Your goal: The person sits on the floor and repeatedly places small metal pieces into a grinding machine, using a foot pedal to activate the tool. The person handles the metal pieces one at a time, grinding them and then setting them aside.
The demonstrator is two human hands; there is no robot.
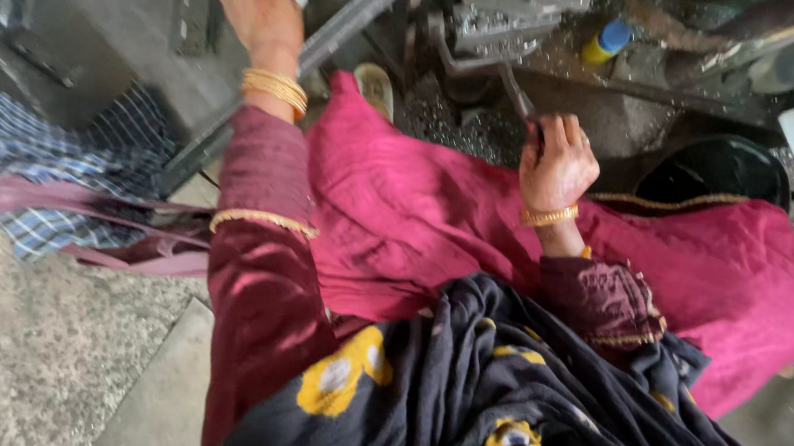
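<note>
While gripping: right hand (554, 163) on thin tool (520, 96) (machine (503, 10) edge near).

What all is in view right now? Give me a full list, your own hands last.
Long metal lever bar: one, grey, upper middle, running diagonally down to the left.
Thin metal handle: one, dark, upper middle right, rising from the right fist toward the machine.
Machine body: one, grey metal, top centre, with shavings around it.
Bottle: one, yellow with blue cap, upper right.
Basin: one, black, right side.
Checked cloth: one, blue and white, left side.
Sandal: one, pale, upper middle.
Concrete floor: grey, lower left.
Left hand: top, on or beside the lever bar; grip cannot be told.
Right hand: closed around the thin metal handle.
</note>
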